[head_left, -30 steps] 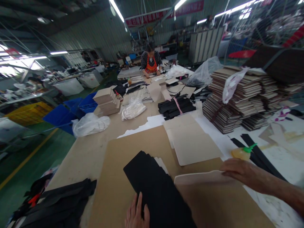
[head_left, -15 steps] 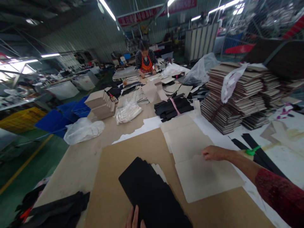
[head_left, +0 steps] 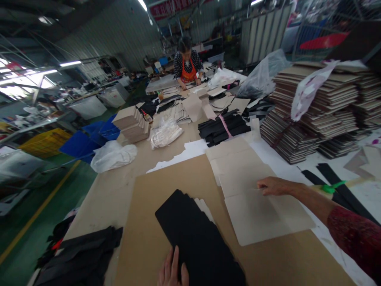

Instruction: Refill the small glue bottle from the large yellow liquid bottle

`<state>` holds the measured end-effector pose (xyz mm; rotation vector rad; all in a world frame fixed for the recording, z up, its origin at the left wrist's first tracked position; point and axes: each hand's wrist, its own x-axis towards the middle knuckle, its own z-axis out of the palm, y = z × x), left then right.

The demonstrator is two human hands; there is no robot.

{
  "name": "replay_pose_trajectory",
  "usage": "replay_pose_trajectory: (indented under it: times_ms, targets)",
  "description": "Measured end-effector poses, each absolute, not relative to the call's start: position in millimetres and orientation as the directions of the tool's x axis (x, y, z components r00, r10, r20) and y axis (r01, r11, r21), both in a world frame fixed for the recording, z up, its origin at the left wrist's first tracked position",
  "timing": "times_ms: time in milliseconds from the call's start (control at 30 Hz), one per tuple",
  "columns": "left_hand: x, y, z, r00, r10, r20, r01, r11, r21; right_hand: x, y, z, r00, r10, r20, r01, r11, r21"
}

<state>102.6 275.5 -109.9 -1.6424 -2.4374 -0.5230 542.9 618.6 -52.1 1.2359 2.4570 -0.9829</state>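
Note:
My left hand [head_left: 173, 270] lies flat at the bottom edge, fingers stretched out on the near end of a stack of black sheets [head_left: 198, 238]. That stack sits on a large brown cardboard sheet [head_left: 166, 186]. My right hand [head_left: 272, 186] reaches in from the right and rests with curled fingertips on the far edge of a pale grey card panel [head_left: 262, 214]. This panel lies on top of a fanned row of similar pale panels [head_left: 235, 159]. I cannot see whether the fingers pinch the panel or only press on it.
Tall piles of brown boards [head_left: 315, 107] stand at the right. Black strips [head_left: 223, 127], plastic bags [head_left: 113, 155] and cardboard bundles [head_left: 132, 124] lie further along the table. A person in an orange apron [head_left: 187, 69] works at the far end. Black fabric [head_left: 80, 258] hangs near left.
My right hand carried the pale panel from the near right forward and laid it flat on the fanned row. My left hand stayed on the black stack.

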Motion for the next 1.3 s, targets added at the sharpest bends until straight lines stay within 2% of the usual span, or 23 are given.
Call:
replay_pose_trajectory:
  times_ms: [167,300,433,500,567,700,867,1033,1167,1267,1300]
  targets:
    - [114.6,275.1,-83.5,-0.389,0.895,0.217,0.904,0.326,0.278,543.1,620.2,-43.6,-0.572,0.681,-0.456,0.814,0.403,-0.418]
    - [121.6,274.6,-78.7,-0.408,0.897,0.169,0.895,0.356,0.269,525.9,586.7,-38.1,-0.547,0.767,-0.336,0.821,0.412,-0.396]
    - [122.6,274.0,-81.0,-0.417,0.897,0.148,0.889,0.368,0.274,484.2,485.5,-37.1,-0.644,0.698,-0.313,0.733,0.446,-0.514]
    - [122.9,274.3,-80.3,-0.416,0.897,0.147,0.888,0.367,0.278,460.7,424.2,-42.7,-0.669,0.66,-0.343,0.679,0.354,-0.643]
    - [123.5,274.8,-78.7,-0.421,0.895,0.148,0.886,0.371,0.28,440.3,373.1,-50.8,-0.602,0.709,-0.366,0.673,0.204,-0.711]
    - [124.8,275.7,-76.0,-0.422,0.895,0.148,0.884,0.368,0.289,415.7,322.8,-56.9,-0.422,0.814,-0.4,0.717,0.029,-0.697]
    - [126.3,275.8,-75.8,-0.425,0.894,0.141,0.876,0.367,0.314,404.4,308.0,-47.0,-0.352,0.882,-0.313,0.696,0.024,-0.717]
    - [122.5,279.7,-76.1,-0.436,0.888,0.148,0.862,0.365,0.352,402.1,288.2,-61.8,-0.21,0.932,-0.297,0.667,-0.085,-0.74]
    - [124.5,266.9,-69.6,-0.432,0.882,0.187,0.854,0.334,0.398,406.1,277.1,-69.9,-0.181,0.942,-0.282,0.666,-0.093,-0.74]
    - [141.8,229.3,-66.0,-0.313,0.925,0.216,0.892,0.208,0.401,406.0,270.2,-68.4,-0.179,0.944,-0.276,0.656,-0.095,-0.749]
    - [150.4,213.3,-67.3,-0.196,0.959,0.203,0.92,0.108,0.378,404.8,268.6,-67.8,-0.173,0.948,-0.267,0.651,-0.094,-0.753]
